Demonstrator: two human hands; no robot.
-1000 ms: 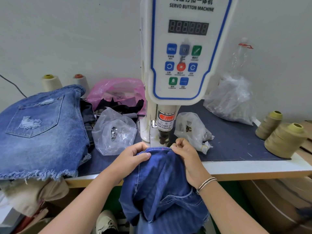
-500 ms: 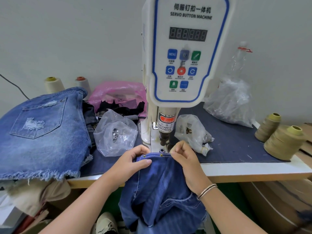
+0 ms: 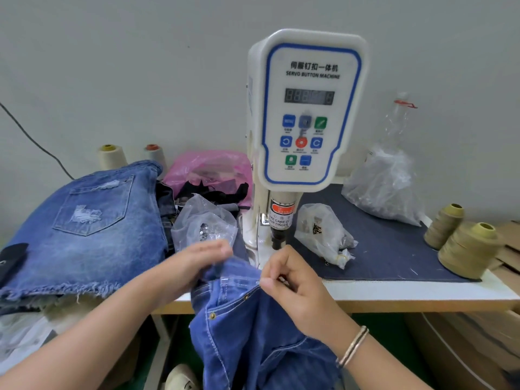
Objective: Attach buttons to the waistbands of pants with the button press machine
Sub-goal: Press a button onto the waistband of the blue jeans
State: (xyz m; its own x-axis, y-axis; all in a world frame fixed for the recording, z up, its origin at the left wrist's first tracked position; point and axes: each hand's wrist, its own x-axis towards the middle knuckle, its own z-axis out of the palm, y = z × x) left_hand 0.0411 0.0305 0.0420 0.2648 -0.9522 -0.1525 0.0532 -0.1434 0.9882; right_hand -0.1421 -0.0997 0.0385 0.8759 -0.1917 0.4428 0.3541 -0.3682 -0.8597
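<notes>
A white servo button machine (image 3: 306,114) stands at the middle of the table, its press head (image 3: 278,237) just behind my hands. Dark blue pants (image 3: 253,327) hang off the table's front edge, waistband up. My left hand (image 3: 197,263) is blurred and lies on the waistband's left part, fingers fairly straight. My right hand (image 3: 292,288) pinches the waistband's right edge between thumb and curled fingers. The waistband sits in front of the press head, not under it. A clear bag of silver buttons (image 3: 202,226) lies left of the machine, and a bag of dark button parts (image 3: 320,232) lies right.
A pile of light denim shorts (image 3: 84,229) fills the table's left. A pink bag (image 3: 208,170) lies behind it. A large clear bag (image 3: 388,184) and olive thread cones (image 3: 467,249) stand at the right. Two pale cones (image 3: 112,156) stand by the wall. Cardboard boxes (image 3: 464,350) sit below right.
Both hands have drawn the waistband back from under the press head toward me. My left hand has let go of its pinch and is moving, blurred. The camera has tilted up.
</notes>
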